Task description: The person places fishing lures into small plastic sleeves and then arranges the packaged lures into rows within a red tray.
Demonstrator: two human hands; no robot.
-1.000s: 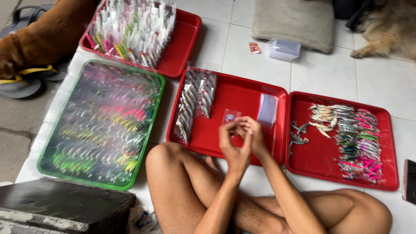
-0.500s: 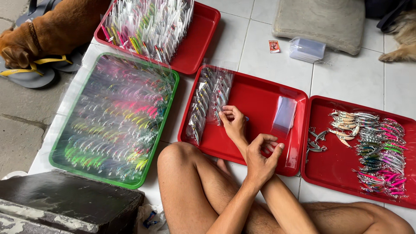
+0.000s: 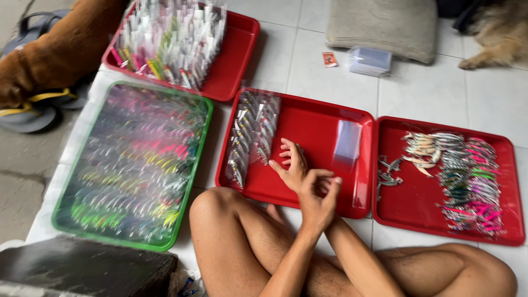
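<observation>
A person sits cross-legged on a tiled floor (image 3: pixel 429 93) among trays of fishing lures. At far left, a green tray (image 3: pixel 132 165) holds rows of bagged lures in pink, yellow and green; behind it, a red tray (image 3: pixel 234 60) is packed with upright packaged lures, beside a brown dog (image 3: pixel 49 60) lying on a sandal (image 3: pixel 33 113). In the middle red tray (image 3: pixel 313 126), a row of bagged silver lures (image 3: pixel 253 137) lies along the left side and a stack of clear plastic bags (image 3: pixel 347 144) rests near the right rim. The forearms cross over this tray's front edge: the right hand (image 3: pixel 291 162) reaches left, fingers loosely spread and open on the tray floor just beside the silver lures, gripping nothing visible; the left hand (image 3: pixel 322 195) sits just right of it, fingers curled, whether it holds anything cannot be told. At right, another red tray (image 3: pixel 407 209) carries a heap of loose lures (image 3: pixel 456 176). Behind lie a small clear box (image 3: pixel 369 60) and a grey cushion (image 3: pixel 385 25).
</observation>
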